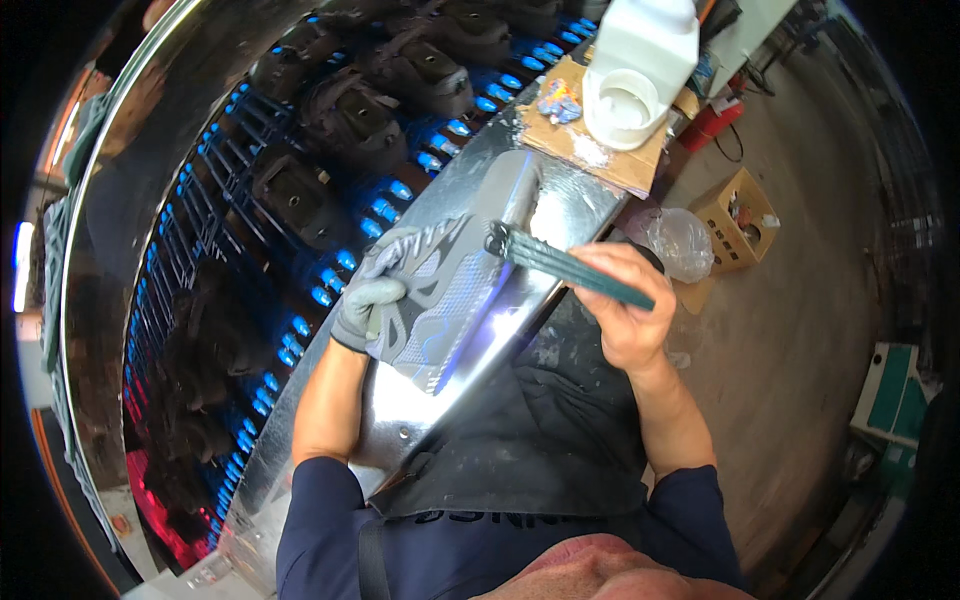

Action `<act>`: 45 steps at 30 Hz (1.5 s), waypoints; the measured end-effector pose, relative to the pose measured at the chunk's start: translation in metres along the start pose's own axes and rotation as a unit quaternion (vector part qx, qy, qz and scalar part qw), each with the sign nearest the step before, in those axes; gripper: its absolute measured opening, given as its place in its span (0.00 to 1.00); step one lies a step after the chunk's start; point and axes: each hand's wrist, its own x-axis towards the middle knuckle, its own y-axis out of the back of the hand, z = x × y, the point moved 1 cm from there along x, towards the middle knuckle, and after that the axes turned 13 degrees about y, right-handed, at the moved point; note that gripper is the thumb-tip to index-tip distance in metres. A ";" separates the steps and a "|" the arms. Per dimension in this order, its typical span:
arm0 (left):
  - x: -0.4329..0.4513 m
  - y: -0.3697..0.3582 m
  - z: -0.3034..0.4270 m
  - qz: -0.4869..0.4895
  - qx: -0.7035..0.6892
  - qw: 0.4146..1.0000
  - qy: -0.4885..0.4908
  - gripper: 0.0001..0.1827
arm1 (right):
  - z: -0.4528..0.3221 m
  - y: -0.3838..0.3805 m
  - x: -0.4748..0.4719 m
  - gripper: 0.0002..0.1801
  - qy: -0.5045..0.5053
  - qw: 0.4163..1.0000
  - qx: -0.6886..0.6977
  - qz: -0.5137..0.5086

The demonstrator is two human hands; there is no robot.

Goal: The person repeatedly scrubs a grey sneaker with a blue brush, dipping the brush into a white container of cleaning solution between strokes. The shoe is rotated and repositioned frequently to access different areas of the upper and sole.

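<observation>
My left hand (pixel 371 289), in a grey glove, grips a grey mesh shoe upper (pixel 457 292) around its laced middle. The upper lies tilted over a shiny metal ledge (pixel 420 420), its toe pointing away from me. Blue lines run along its lower side. In my bare right hand (pixel 630 300) is a dark green brush (pixel 574 266). The brush's dark tip meets or hovers just over the side of the upper near the toe; contact is hard to tell.
Left of the ledge runs a conveyor with blue-capped rollers (pixel 386 210) and several dark shoe-shaped holders (pixel 292 195). A white plastic jug (pixel 645 52) with a cut opening stands on cardboard (pixel 551 135) at the ledge's far end. A cardboard box (pixel 735 217) and plastic bag (pixel 682 244) sit on the floor.
</observation>
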 end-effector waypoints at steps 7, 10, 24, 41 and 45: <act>0.000 -0.007 0.003 -0.013 -0.027 1.000 0.007 0.41 | -0.022 0.017 0.024 0.06 -0.188 0.977 0.069 0.069; 0.005 0.000 0.000 -0.033 -0.030 0.999 0.001 0.39 | -0.012 0.017 0.028 0.07 -0.125 0.992 0.017 0.012; 0.013 -0.016 0.001 -0.040 -0.025 0.999 -0.001 0.40 | -0.041 0.008 0.053 0.15 0.140 0.952 -0.217 -0.163; 0.019 -0.014 -0.001 0.011 0.047 0.999 -0.013 0.37 | -0.043 0.009 0.065 0.16 0.170 0.912 -0.252 -0.277; 0.020 -0.020 0.000 0.010 0.055 0.998 -0.012 0.37 | -0.040 0.014 0.067 0.13 0.165 0.907 -0.241 -0.302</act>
